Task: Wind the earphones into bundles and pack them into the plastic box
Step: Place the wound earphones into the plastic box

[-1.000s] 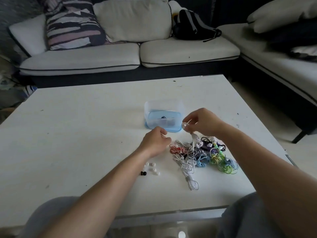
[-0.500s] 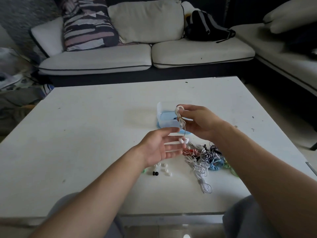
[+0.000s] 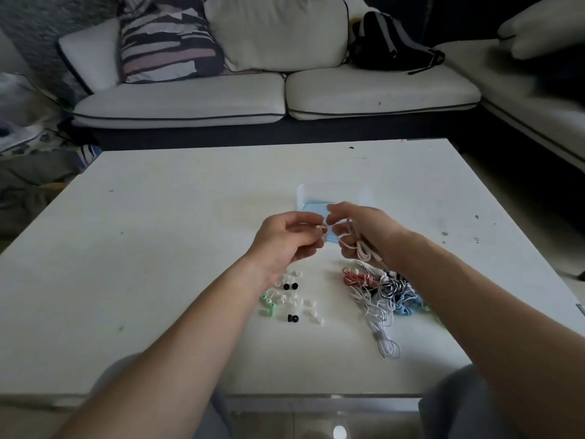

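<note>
you face a white table (image 3: 190,217) flecked with small dark marks. past its far edge stands a pale sofa (image 3: 190,103) with dark piping, carrying a striped cushion (image 3: 167,39) on the left, a cream cushion (image 3: 278,30) beside it and a black bag (image 3: 389,42) further right. another pale sofa (image 3: 522,87) runs along the right. the light is dim.

Dim, soft light; the white desk (image 3: 158,248) is brightest and the upper corners fall dark. The left hand (image 3: 285,239) and right hand (image 3: 364,232) are motion-blurred. Wide-angle distortion bends the desk's edges.
</note>
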A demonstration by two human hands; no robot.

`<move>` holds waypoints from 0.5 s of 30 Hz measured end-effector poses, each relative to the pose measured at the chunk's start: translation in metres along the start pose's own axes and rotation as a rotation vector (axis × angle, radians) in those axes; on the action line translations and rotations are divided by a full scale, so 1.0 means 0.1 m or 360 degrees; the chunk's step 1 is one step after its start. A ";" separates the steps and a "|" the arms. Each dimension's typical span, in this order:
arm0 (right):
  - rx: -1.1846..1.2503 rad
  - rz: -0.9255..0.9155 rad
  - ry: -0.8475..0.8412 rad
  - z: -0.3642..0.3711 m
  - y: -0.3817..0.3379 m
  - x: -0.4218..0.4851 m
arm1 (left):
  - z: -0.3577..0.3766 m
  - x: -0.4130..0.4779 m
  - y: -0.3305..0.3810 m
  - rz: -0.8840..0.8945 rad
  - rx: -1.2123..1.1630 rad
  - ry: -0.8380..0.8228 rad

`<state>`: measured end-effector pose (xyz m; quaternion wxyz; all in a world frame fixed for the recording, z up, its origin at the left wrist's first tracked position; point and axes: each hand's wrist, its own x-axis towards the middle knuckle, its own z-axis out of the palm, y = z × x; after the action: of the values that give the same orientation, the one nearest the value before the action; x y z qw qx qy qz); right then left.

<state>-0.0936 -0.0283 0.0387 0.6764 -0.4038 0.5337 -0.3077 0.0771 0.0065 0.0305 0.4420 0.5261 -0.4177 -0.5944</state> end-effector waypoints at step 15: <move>-0.0216 -0.0286 -0.0253 0.03 0.08 0.05 | -0.06 0.04 -0.03 0.0170 0.0034 0.0260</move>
<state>-0.0897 -0.0281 0.0298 0.6574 -0.5178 0.4597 -0.2973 0.0825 0.0032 0.0265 0.5001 0.5543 -0.4142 -0.5207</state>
